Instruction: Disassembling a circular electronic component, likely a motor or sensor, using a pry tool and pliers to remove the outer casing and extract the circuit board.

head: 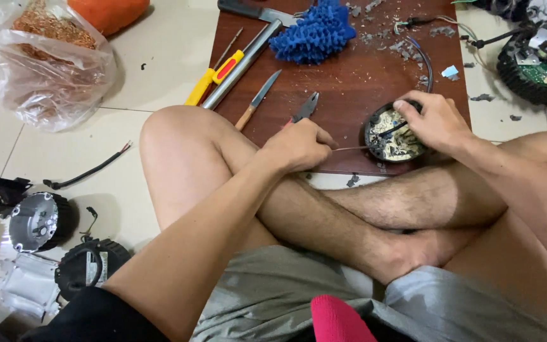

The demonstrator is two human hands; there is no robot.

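Head view: left hand (299, 147), fingers closed on thin metal probe (352, 149), long axis horizontal, tip toward round circuit board (392, 136) just right. Right hand (432, 120) grips board's far rim on brown tabletop (349, 88).

Round black housing (392, 136) with pale circuit board inside | lying flat, open side up, at wooden board's (349, 95) near edge, towards right corner | thin metal probe (352, 148) lying level, tip touching housing's left rim
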